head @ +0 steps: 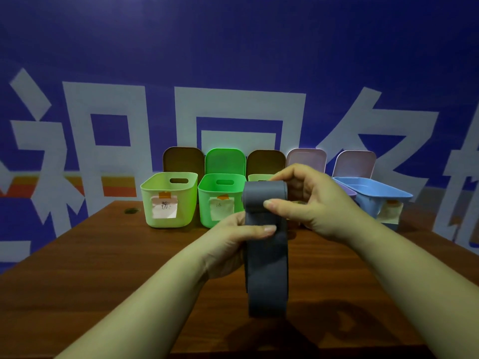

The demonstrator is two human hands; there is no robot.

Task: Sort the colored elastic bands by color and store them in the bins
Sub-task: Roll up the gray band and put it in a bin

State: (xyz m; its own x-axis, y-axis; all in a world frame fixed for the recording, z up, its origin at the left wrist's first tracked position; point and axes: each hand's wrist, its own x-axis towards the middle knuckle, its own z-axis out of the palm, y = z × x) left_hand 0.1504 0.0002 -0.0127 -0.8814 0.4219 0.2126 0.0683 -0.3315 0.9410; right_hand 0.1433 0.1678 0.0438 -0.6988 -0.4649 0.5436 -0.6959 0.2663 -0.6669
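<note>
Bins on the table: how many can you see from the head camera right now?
5, in one row at the table's far edge: pale green bin leftmost, bright green bin, a third mostly hidden behind the hands, a purple one, blue bin rightmost. More could be hidden.

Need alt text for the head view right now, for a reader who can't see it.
Both hands, left hand and right hand, roll up a grey elastic band above a wooden table; open bins, light green bin to blue bin, line the back.

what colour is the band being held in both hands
Grey, a dull slate tone; the band shows plainly in the head view.
</note>
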